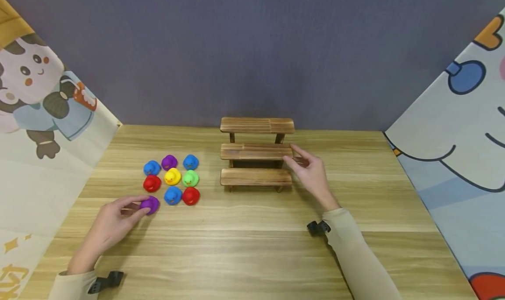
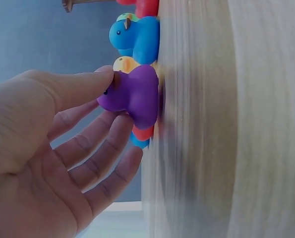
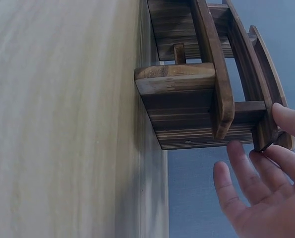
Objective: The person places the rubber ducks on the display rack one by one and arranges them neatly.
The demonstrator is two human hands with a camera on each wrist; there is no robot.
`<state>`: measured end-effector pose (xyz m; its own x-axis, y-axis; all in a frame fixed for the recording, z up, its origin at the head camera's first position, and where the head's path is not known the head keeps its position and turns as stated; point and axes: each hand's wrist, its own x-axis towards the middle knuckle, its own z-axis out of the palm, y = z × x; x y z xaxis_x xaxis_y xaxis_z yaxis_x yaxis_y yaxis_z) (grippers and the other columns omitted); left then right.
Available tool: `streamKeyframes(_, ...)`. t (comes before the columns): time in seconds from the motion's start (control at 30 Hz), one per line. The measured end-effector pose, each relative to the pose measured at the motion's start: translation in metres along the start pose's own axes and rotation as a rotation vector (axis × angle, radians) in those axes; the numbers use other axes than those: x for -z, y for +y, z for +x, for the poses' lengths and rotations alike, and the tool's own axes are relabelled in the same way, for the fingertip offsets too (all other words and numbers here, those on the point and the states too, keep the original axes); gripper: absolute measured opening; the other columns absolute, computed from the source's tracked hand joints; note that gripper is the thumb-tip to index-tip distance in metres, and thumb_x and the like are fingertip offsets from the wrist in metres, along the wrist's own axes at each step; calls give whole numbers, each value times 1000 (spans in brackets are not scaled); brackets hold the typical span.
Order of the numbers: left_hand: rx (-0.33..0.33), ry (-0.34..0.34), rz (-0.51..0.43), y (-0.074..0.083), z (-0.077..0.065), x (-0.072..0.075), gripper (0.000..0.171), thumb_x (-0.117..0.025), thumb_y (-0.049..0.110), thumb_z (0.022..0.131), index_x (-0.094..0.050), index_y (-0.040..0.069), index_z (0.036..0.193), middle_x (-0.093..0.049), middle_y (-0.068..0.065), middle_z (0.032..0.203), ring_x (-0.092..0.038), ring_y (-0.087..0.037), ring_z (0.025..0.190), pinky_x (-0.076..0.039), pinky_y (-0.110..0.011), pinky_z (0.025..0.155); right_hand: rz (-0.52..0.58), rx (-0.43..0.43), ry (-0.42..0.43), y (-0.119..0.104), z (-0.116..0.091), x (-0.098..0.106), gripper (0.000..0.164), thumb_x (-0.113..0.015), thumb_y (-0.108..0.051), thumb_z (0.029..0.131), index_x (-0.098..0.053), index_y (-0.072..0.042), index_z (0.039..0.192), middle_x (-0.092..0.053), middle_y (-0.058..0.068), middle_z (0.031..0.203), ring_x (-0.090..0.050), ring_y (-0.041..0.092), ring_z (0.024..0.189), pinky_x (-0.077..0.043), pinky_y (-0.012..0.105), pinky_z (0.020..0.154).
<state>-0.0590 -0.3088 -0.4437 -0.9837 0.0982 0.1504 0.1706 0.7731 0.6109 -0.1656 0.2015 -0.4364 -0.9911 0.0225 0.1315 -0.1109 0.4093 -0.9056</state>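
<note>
In the head view my left hand (image 1: 114, 223) pinches a purple rubber duck (image 1: 151, 205) at the near left corner of a block of ducks. The left wrist view shows the thumb and fingertips on the head of this purple duck (image 2: 140, 96), its base close by the tabletop. My right hand (image 1: 313, 175) grips the right end of the middle step of a three-tier wooden stand (image 1: 256, 151). In the right wrist view the thumb lies on one side of that step (image 3: 251, 74), with fingers on the other and the lower fingers spread loosely.
Beside the held duck sit several others: a red duck (image 1: 151, 183), a blue duck (image 1: 172, 195), a yellow duck (image 1: 172, 177), a green duck (image 1: 190, 178) and more. A dark wall (image 1: 252, 50) rises behind the wooden table (image 1: 236, 252); cartoon-printed panels flank both sides.
</note>
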Motion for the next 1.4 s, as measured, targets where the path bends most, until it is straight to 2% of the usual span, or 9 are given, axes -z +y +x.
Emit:
streamKeyframes(0.17, -1, 21, 17, 1, 1, 1, 30, -84, 5, 90, -79, 4, 119, -80, -20, 110, -60, 16, 87, -56, -12, 74, -7, -3, -3, 1, 1, 1, 58, -79, -38, 98, -63, -16, 150, -60, 12, 155, -72, 34, 123, -61, 38, 99)
streamKeyframes(0.3, -13, 32, 25, 4, 1, 1, 30, -84, 5, 89, -79, 5, 119, -80, -20, 111, -60, 16, 87, -56, -11, 74, -13, 7, 2, 2, 1, 1, 57, -79, -36, 98, -63, -16, 149, -60, 13, 155, -73, 35, 122, -61, 33, 98)
streamKeyframes(0.43, -35, 22, 38, 10, 4, 1, 30, -85, 8, 90, -80, 9, 120, -80, -17, 113, -62, 13, 88, -59, -17, 76, -11, 8, 8, 3, 1, 2, 55, -79, -34, 98, -64, -16, 148, -62, 13, 153, -74, 35, 120, -61, 26, 96)
streamKeyframes(0.6, -64, 34, 55, 16, 9, 3, 30, -84, 8, 90, -80, 8, 120, -80, -17, 114, -64, 9, 88, -63, -25, 77, -7, 14, 0, 3, 1, 2, 54, -79, -33, 99, -65, -15, 148, -62, 14, 152, -74, 36, 120, -61, 27, 95)
streamKeyframes(0.73, -81, 59, 70, 20, 13, 2, 29, -86, 10, 90, -80, 9, 119, -81, -15, 112, -66, 6, 87, -61, -22, 77, -7, 11, -7, 2, 0, 2, 55, -79, -34, 99, -64, -15, 148, -62, 14, 153, -74, 35, 120, -62, 28, 95)
streamKeyframes(0.9, -125, 104, 58, 28, 20, -6, 30, -88, 13, 89, -81, 10, 117, -82, -8, 103, -65, 5, 85, -55, -11, 80, -19, -2, -4, 1, 0, 3, 56, -79, -37, 98, -64, -17, 149, -62, 12, 153, -74, 33, 119, -61, 24, 92)
streamKeyframes(1.03, -159, 148, 27, 34, 26, -11, 30, -88, 10, 87, -82, 12, 116, -82, -7, 102, -64, 7, 82, -49, -4, 81, -22, -7, -6, 0, 0, 3, 57, -79, -38, 98, -63, -17, 149, -63, 13, 151, -75, 33, 117, -63, 28, 92)
streamKeyframes(1.27, -157, 176, 3, 41, 31, -11, 29, -88, 13, 88, -82, 16, 117, -82, -6, 101, -63, 9, 83, -49, -6, 80, -24, -11, -2, -2, -1, 3, 57, -79, -36, 99, -63, -15, 149, -65, 17, 148, -76, 35, 115, -64, 31, 91)
streamKeyframes(1.4, -162, 207, -9, 42, 33, -12, 30, -89, 13, 88, -82, 15, 117, -82, -5, 97, -62, 12, 83, -51, -8, 78, -27, -6, -8, -5, -2, 1, 58, -77, -37, 100, -61, -15, 151, -63, 18, 150, -75, 35, 119, -63, 36, 95)
